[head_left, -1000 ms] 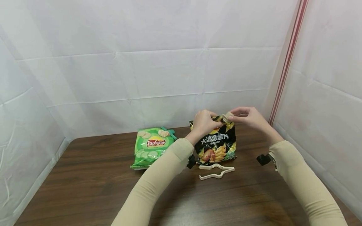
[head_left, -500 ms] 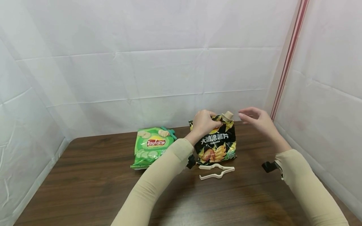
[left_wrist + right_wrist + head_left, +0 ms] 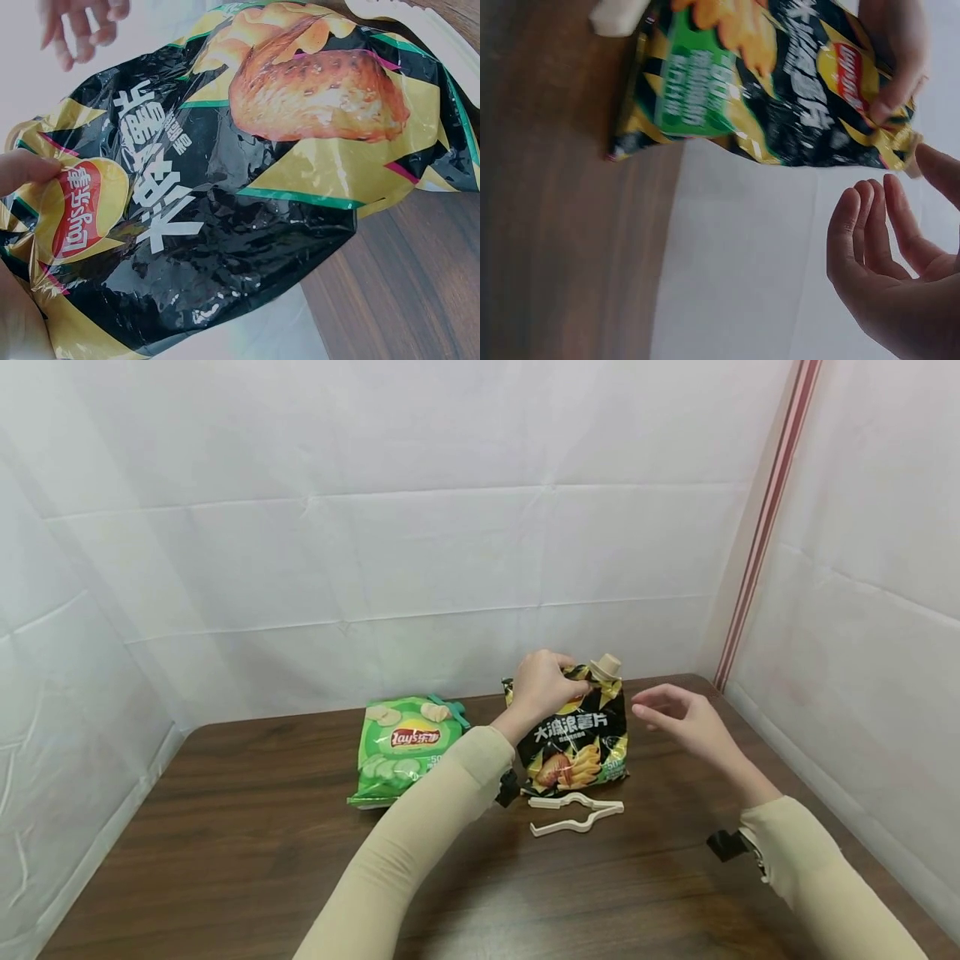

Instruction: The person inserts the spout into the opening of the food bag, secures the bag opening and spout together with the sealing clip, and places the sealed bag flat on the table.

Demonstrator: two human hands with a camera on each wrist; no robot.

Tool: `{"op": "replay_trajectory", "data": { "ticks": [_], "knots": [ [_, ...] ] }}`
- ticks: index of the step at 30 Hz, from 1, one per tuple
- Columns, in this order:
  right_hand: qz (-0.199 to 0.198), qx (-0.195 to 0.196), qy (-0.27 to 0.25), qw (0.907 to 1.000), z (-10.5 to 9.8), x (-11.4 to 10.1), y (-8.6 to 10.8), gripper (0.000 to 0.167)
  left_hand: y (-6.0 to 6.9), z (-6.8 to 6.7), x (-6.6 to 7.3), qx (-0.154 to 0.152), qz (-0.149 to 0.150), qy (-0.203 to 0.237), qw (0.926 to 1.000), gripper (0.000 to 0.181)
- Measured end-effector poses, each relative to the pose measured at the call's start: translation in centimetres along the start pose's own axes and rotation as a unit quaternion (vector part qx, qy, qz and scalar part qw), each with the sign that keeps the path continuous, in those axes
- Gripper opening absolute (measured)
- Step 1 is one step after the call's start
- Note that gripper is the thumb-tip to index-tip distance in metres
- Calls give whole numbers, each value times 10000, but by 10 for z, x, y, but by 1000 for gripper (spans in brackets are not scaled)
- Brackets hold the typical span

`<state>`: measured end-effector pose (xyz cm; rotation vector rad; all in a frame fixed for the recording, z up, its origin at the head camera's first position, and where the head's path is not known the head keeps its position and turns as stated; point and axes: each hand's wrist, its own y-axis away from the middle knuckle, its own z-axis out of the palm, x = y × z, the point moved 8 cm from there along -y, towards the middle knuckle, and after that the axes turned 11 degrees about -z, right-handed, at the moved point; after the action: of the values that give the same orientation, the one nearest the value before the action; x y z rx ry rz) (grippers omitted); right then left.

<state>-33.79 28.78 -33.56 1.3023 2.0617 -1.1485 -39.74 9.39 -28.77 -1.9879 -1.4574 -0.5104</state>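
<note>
My left hand (image 3: 542,689) grips the top edge of a black and yellow chip bag (image 3: 573,747), which stands upright on the table. In the left wrist view, the thumb (image 3: 26,171) lies on the bag's front beside its red logo. At the bag's top right corner sits a beige spout-shaped piece (image 3: 606,667). Just right of the bag, my right hand (image 3: 686,718) is held in the air with loosely bent fingers and nothing between them. An opened-out white bag clip (image 3: 577,814) lies in front of the bag.
A green chip bag (image 3: 408,743) lies to the left, a teal clip (image 3: 453,708) at its top right corner. The brown wooden table (image 3: 262,827) ends at white sheeting (image 3: 420,560) at the back and sides.
My right hand has let go of the beige piece, drawn away to the right, then lowered beside the bag. The left hand keeps its grip at the same place.
</note>
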Motion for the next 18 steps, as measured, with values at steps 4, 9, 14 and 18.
{"op": "replay_trajectory", "data": {
  "ticks": [4,9,14,18],
  "knots": [
    [-96,-239,-180,9995,12,5,7,34,0,0,1,17,27,5,10000,30],
    [-193,-725,-234,9969,30,10,16,28,0,0,1,35,80,15,10000,30],
    [-264,-1162,-249,9926,48,10,24,27,0,-1,2,84,123,22,9999,29],
    [-306,-1369,-268,9897,56,10,31,26,0,0,2,68,113,43,9999,28]
  ]
}}
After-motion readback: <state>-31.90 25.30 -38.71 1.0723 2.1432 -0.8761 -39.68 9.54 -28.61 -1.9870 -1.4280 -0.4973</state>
